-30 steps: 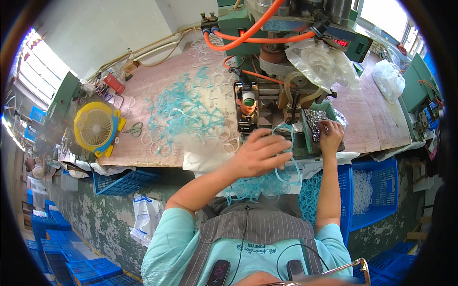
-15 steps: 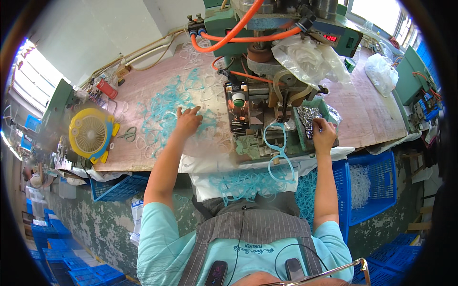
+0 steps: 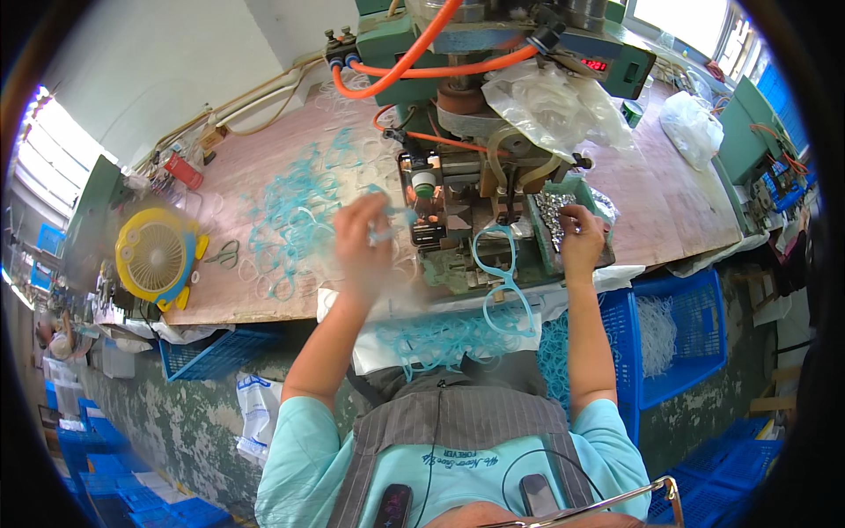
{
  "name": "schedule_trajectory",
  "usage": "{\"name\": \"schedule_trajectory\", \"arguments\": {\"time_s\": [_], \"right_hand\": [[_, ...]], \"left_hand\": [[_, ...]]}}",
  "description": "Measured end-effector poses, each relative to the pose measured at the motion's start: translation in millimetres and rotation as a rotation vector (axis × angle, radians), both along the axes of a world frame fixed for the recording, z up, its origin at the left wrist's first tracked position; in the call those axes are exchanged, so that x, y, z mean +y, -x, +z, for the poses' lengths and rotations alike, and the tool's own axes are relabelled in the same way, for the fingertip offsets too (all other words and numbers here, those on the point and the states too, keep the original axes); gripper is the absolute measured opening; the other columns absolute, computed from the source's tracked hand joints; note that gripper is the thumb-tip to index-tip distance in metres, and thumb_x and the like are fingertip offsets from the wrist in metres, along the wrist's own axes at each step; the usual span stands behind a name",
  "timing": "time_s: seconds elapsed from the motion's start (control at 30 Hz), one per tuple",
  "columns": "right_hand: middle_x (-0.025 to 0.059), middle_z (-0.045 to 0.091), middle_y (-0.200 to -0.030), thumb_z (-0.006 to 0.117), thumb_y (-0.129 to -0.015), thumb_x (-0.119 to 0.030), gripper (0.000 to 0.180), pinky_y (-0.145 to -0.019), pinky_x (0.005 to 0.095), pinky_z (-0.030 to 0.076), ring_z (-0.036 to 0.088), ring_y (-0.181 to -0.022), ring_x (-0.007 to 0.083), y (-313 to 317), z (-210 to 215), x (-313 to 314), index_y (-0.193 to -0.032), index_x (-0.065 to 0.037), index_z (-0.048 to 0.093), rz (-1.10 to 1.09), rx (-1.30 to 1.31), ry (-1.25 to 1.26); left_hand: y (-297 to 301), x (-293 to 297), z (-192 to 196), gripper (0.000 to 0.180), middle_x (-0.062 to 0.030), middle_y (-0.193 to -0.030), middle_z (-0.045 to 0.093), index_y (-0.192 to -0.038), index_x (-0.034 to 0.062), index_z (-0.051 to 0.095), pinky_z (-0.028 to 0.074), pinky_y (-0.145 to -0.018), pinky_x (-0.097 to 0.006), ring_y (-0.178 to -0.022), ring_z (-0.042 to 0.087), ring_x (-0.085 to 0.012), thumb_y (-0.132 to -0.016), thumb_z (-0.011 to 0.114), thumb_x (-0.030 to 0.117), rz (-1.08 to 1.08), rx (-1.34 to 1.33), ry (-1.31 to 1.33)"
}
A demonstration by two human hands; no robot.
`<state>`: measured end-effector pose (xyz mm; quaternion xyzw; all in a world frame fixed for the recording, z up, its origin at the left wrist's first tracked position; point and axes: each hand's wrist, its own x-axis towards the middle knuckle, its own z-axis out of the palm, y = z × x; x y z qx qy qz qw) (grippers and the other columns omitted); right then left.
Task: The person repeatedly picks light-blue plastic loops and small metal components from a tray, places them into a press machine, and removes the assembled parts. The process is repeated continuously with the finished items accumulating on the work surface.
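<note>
sleeves: short, light teal | apron: grey striped | forearms: bare

1. Turquoise eyeglass frame point(image 3: 393, 217): translucent plastic, motion-blurred, pinched in the left hand point(image 3: 363, 239) above the tabletop point(image 3: 264, 176), just left of the machine's front; exact tilt cannot be told.
2. Small metal parts point(image 3: 554, 218): silvery, heaped in a green tray point(image 3: 539, 239) at the machine's right; fingertips of the right hand point(image 3: 581, 239) rest on the heap.
3. Turquoise eyeglass frame, second piece point(image 3: 503, 277): hangs lenses-down from the machine's front edge, between both hands, untouched.
</note>
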<state>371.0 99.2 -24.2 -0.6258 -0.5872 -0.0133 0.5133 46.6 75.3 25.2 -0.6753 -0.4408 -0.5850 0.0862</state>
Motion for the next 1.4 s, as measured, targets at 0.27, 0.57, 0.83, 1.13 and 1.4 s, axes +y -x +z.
{"name": "schedule_trajectory", "arguments": {"time_s": [0.27, 0.57, 0.83, 1.13, 1.4], "right_hand": [[0.0067, 0.068, -0.084, 0.068, -0.077, 0.004, 0.029, -0.068, 0.0263, 0.049, 0.061, -0.073, 0.0112, 58.8, 55.9, -38.1, -0.104, -0.001, 0.059, 0.417, 0.521, -0.023], [0.0079, 0.065, -0.085, 0.07, -0.075, 0.005, 0.045, -0.066, 0.0236, 0.047, 0.06, -0.075, 0.0113, 84.4, 65.9, -37.7, -0.114, -0.002, 0.05, 0.353, 0.58, 0.093], [0.0058, 0.062, -0.085, 0.07, -0.074, 0.007, 0.051, -0.067, 0.0212, 0.046, 0.058, -0.075, 0.0102, 96.0, 69.4, -32.7, -0.119, -0.001, 0.047, 0.435, 0.805, 0.071], [0.0026, 0.06, -0.08, 0.07, -0.074, 0.011, 0.052, -0.068, 0.021, 0.046, 0.055, -0.073, 0.0078, 94.2, 66.6, -34.8, -0.119, -0.002, 0.047, 0.408, 0.789, 0.074], [0.0049, 0.064, -0.083, 0.072, -0.075, 0.003, 0.046, -0.068, 0.0256, 0.047, 0.057, -0.072, 0.0102, 94.3, 59.5, -32.7, -0.115, -0.003, 0.052, 0.413, 0.699, -0.023]], "left_hand": [[-68.4, -33.1, 20.8, 0.04, -0.0116, -0.111, 0.064, -0.112, 0.011, 0.063, 0.049, -0.086, -0.045, -0.096, 0.062, -0.0298, -0.074, 0.074, 0.019, -0.621, 0.34, -0.061], [-70.7, -32.3, 16.7, 0.043, -0.0106, -0.111, 0.064, -0.114, 0.0125, 0.061, 0.048, -0.085, -0.047, -0.093, 0.061, -0.0305, -0.074, 0.074, 0.022, -0.706, 0.369, -0.003], [-75.2, -38.6, 19.8, 0.043, -0.0114, -0.11, 0.064, -0.112, 0.0115, 0.061, 0.047, -0.086, -0.047, -0.093, 0.06, -0.033, -0.073, 0.075, 0.022, -0.779, 0.314, -0.04], [-55.2, -8.9, 60.1, 0.018, -0.009, -0.099, 0.067, -0.109, -0.0003, 0.06, 0.053, -0.075, -0.032, -0.087, 0.066, -0.0189, -0.098, 0.05, 0.011, -0.61, -0.706, 0.34], [-59.4, -25.6, 48.4, 0.018, -0.014, -0.101, 0.068, -0.099, 0.0033, 0.067, 0.051, -0.085, -0.04, -0.087, 0.065, -0.023, -0.092, 0.063, 0.02, -0.577, 0.141, -0.121]]}}
